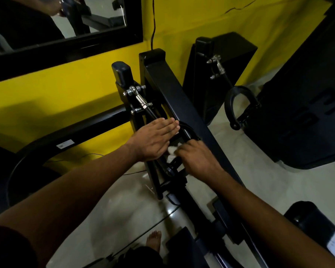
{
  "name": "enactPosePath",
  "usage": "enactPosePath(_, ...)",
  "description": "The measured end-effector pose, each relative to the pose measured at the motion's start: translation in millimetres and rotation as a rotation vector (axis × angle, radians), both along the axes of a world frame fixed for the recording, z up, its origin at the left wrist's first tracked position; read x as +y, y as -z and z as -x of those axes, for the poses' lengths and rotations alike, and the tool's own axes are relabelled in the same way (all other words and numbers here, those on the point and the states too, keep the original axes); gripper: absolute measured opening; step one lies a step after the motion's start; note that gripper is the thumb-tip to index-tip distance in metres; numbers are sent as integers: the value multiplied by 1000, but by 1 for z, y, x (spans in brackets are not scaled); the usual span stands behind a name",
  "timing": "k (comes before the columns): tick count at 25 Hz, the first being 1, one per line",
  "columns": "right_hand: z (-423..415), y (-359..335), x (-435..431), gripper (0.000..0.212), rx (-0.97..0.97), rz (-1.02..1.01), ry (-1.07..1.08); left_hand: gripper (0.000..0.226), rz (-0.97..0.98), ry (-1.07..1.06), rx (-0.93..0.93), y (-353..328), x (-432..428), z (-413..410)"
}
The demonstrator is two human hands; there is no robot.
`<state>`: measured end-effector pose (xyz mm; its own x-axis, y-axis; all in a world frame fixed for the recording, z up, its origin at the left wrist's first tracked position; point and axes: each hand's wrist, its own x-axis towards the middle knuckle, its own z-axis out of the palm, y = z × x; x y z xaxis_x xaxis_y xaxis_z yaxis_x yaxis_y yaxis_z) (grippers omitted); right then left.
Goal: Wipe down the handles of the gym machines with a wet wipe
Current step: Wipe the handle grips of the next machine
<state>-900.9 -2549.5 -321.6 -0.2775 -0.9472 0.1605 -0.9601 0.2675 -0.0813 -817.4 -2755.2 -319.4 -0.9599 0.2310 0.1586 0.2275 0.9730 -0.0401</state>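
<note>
A black D-shaped cable handle (188,131) hangs from a steel swivel link (138,97) on the near upright of a black machine. My left hand (153,140) lies flat with straight fingers over the top of the handle's strap. My right hand (195,157) is curled round the handle's grip bar, pressing a white wet wipe (172,151) against it. Only a crumpled bit of the wipe shows between my two hands. A second D-handle (238,107) hangs from another swivel on the far upright, to the right.
A thick black frame beam (178,99) runs diagonally past the handle. A yellow wall (66,89) with a black-framed mirror (66,26) stands behind. Black weight-stack housing (307,103) fills the right. My bare foot (154,240) stands on the pale tiled floor, and a padded roller (317,225) sits lower right.
</note>
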Motion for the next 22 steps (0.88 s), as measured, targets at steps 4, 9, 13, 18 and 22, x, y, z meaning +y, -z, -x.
enactPosePath(4,-12,18,9,16,-485,403,686,60,-1,-9,7,-1,-4,1)
enactPosePath(9,-29,42,-21,32,-1957,1285,1131,60,6,-1,24,-1,-1,2)
enactPosePath(13,-40,45,-29,41,-2127,1304,971,59,6,7,45,-5,3,1)
enactPosePath(18,-40,44,-19,34,-2107,1339,932,60,33,3,27,-4,2,2)
enactPosePath(22,-60,31,-16,35,-2141,1202,977,59,39,1,12,-4,3,2)
